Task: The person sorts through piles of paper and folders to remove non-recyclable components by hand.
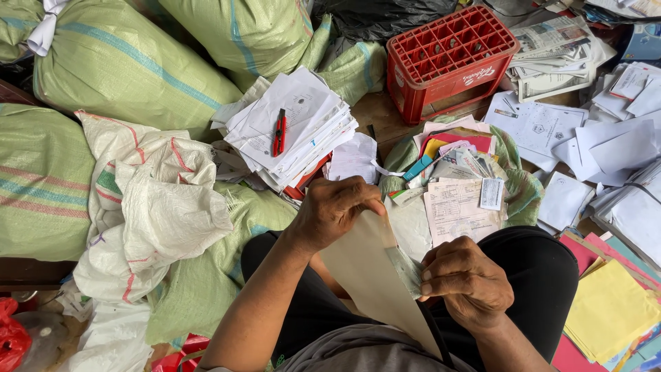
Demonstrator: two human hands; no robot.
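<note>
My left hand (336, 208) grips the top edge of a beige envelope (372, 279) that rests over my lap. Lower down, my right hand (465, 279) pinches its right edge, where a strip of grey-green paper (406, 270) sticks out. Just beyond the hands lies a loose heap of slips and receipts (460, 196) on a green sack. A red utility knife (279, 132) lies on top of a stack of white papers (292, 127) further back.
A red plastic crate (447, 58) stands at the back right. Stuffed green woven sacks (131, 76) and crumpled white sacks (155, 207) fill the left. White sheets (606, 148) and coloured folders (609, 306) cover the right side.
</note>
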